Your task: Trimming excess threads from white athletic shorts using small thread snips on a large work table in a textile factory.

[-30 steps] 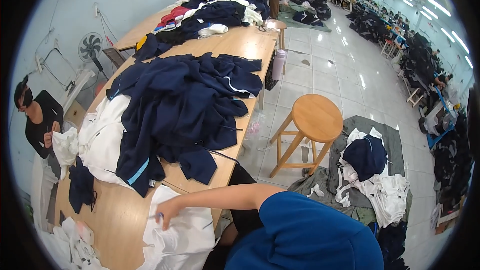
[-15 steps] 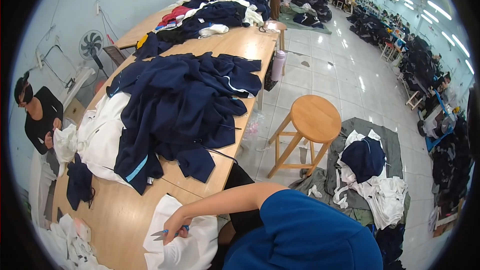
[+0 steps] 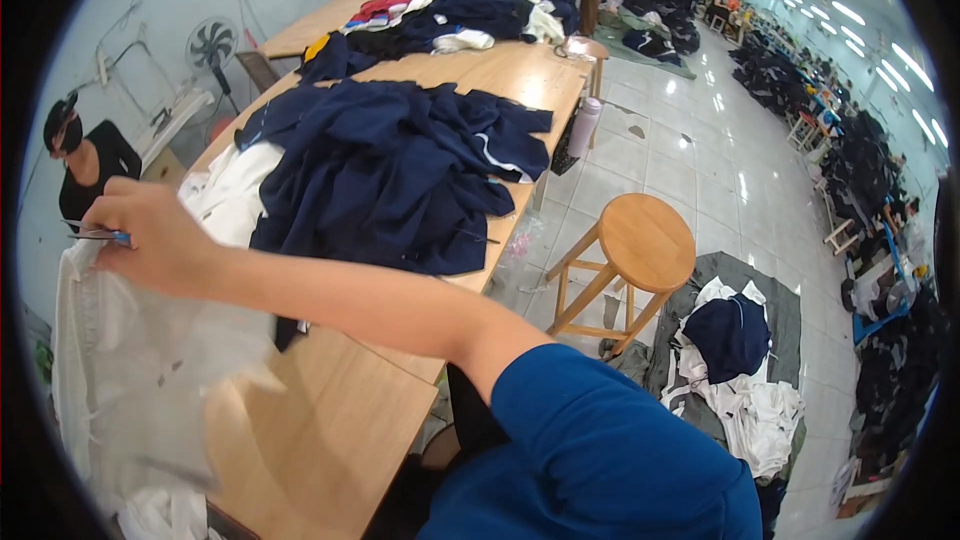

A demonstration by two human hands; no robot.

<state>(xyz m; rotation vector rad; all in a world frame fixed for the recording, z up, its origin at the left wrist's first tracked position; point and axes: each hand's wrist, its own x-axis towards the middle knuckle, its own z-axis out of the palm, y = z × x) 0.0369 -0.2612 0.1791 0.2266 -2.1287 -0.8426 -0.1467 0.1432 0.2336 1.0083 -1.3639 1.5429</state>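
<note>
My right hand (image 3: 150, 240) is raised at the far left, above the table, with its arm stretched across the view. Its fingers are closed on a pair of scissors (image 3: 122, 238) with blue handles, the blades pointing left. From the same hand hangs a white garment (image 3: 150, 370), blurred by motion at its lower part. Behind my forearm lies a heap of navy garments (image 3: 380, 180) on the wooden table (image 3: 330, 420), and a white garment pile (image 3: 235, 185) touches its left side. My left hand does not show.
A wooden stool (image 3: 648, 240) stands right of the table. Beyond it, navy and white garments (image 3: 727, 340) lie on a grey floor cloth. A co-worker in black (image 3: 100, 165) is across the table. A lilac bottle (image 3: 583, 127) stands by the table edge.
My right hand has swung up and left from the near part of the table, carrying the scissors and lifting the white garment that lay there. The view has shifted slightly.
</note>
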